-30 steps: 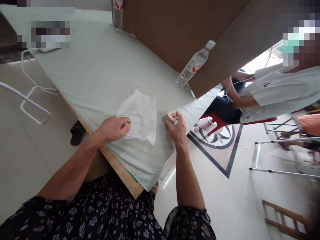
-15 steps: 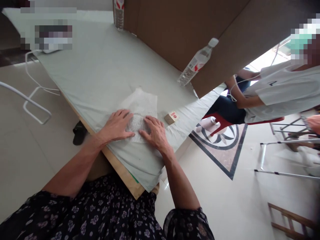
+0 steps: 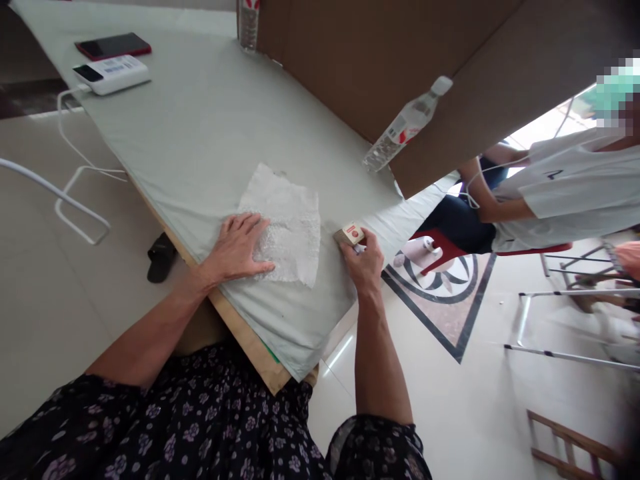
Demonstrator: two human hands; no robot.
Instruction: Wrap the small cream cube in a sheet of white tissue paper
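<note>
A sheet of bubble wrap lies flat near the close corner of the cloth-covered table. My left hand rests on its left edge, fingers stretched out and thumb apart. To the right of the sheet, my right hand has its thumb and fingers around a small cardboard box with a red mark on top. The box sits at table level, close to the right edge; its lower side is partly hidden by the hand.
A tilted plastic bottle leans by a big brown cardboard panel; another bottle stands farther back. A phone and a white power bank with a cable lie at far left. A person in a white shirt sits at right.
My right hand has left the bubble wrap and moved right to take hold of the small box. My left hand stays on the sheet, which now lies more spread out.
</note>
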